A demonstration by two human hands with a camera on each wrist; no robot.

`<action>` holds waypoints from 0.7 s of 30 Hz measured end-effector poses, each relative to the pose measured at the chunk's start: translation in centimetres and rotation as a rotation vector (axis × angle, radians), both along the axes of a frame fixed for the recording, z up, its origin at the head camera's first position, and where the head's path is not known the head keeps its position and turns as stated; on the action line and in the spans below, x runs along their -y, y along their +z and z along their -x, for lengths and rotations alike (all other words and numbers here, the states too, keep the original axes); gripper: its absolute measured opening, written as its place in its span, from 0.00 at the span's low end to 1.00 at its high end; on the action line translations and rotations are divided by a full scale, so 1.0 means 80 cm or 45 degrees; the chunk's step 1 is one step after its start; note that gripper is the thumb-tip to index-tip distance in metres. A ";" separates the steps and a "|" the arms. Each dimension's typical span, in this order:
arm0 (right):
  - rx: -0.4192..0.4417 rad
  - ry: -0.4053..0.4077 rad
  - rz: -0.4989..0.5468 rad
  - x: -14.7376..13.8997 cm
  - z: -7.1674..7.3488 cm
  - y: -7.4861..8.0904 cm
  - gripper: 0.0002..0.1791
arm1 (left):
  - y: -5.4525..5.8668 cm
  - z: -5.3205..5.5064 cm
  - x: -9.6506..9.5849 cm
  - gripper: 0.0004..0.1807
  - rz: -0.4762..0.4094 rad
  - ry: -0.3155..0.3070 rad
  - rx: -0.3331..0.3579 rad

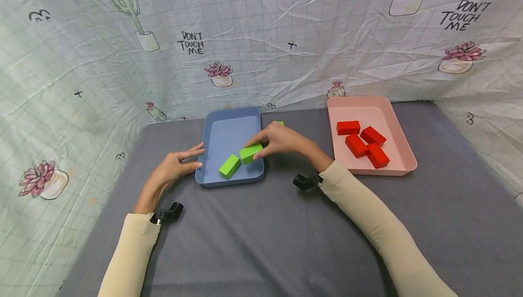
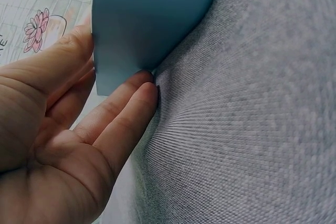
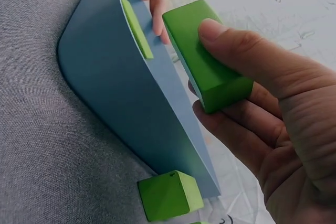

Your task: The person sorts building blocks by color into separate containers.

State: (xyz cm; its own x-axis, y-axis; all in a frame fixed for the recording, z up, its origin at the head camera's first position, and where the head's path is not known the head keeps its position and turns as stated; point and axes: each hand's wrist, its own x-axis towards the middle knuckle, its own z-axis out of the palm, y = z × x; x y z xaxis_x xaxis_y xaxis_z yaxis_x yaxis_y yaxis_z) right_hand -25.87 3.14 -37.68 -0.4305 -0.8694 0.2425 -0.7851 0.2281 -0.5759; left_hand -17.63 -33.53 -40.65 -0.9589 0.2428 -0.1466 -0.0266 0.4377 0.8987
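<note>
My right hand pinches a green block over the right side of the blue tray. In the right wrist view, the thumb lies on one face of that block, with fingers beneath it. Another green block lies inside the tray. My left hand touches the tray's left edge with nearly straight fingers. The left wrist view shows two fingertips against the outer wall near the cloth, and the thumb tip hidden behind the rim.
Beyond my right hand, more green shows beside the tray. The right wrist view has a green block by the tray's outer wall. A pink tray with several red blocks stands at the right. Patterned cloth hangs behind the grey-covered table.
</note>
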 end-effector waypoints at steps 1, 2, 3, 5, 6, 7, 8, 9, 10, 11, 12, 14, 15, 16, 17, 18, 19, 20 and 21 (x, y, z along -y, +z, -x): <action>-0.005 0.000 0.001 0.001 0.001 0.000 0.23 | 0.001 0.000 0.000 0.33 0.000 -0.002 -0.001; -0.009 -0.001 0.003 0.003 0.002 0.001 0.23 | 0.001 0.000 0.000 0.33 -0.001 0.000 -0.003; -0.011 -0.002 0.004 0.004 0.003 0.001 0.23 | 0.001 -0.001 -0.001 0.33 -0.001 0.000 -0.004; -0.009 -0.003 0.007 0.006 0.006 0.000 0.23 | 0.001 -0.001 -0.001 0.33 0.003 -0.003 -0.006; -0.011 0.000 0.008 0.007 0.007 0.001 0.23 | 0.001 -0.001 -0.001 0.33 0.002 0.001 -0.004; -0.016 0.003 0.006 0.008 0.008 0.000 0.23 | 0.001 -0.001 -0.001 0.33 0.000 0.004 0.000; -0.019 0.007 0.006 0.009 0.009 0.001 0.23 | 0.001 0.000 -0.001 0.33 0.000 0.008 0.003; -0.030 0.010 0.003 0.010 0.011 0.001 0.23 | 0.000 0.000 -0.001 0.33 0.001 0.007 0.005; -0.036 0.014 0.000 0.011 0.012 0.000 0.23 | 0.000 0.000 -0.001 0.33 -0.002 0.009 0.010; -0.042 0.016 -0.002 0.012 0.013 0.000 0.23 | -0.001 0.000 0.000 0.33 -0.005 0.010 0.013; -0.049 0.016 -0.006 0.013 0.015 -0.001 0.23 | -0.001 0.000 0.000 0.33 -0.010 0.017 0.017; -0.047 0.012 -0.005 0.014 0.018 -0.003 0.23 | -0.002 0.001 0.000 0.33 -0.013 0.014 0.015; -0.041 0.008 -0.004 0.014 0.020 -0.005 0.23 | -0.002 0.001 0.000 0.33 -0.016 0.013 0.014; -0.028 0.004 0.000 0.014 0.021 -0.006 0.23 | -0.002 0.001 0.000 0.33 -0.019 0.015 0.013; -0.019 -0.001 0.005 0.014 0.022 -0.007 0.23 | -0.002 0.001 0.000 0.33 -0.022 0.015 0.013; -0.010 -0.009 0.010 0.013 0.024 -0.008 0.24 | -0.002 0.001 0.000 0.33 -0.022 0.017 0.012; -0.001 -0.017 0.016 0.013 0.025 -0.009 0.24 | -0.001 0.000 0.000 0.33 -0.019 0.010 0.009; 0.007 -0.027 0.023 0.013 0.026 -0.010 0.23 | -0.001 0.000 0.000 0.33 -0.022 0.013 0.013; 0.009 -0.033 0.032 0.012 0.027 -0.011 0.23 | 0.000 0.000 -0.001 0.32 -0.022 0.015 0.014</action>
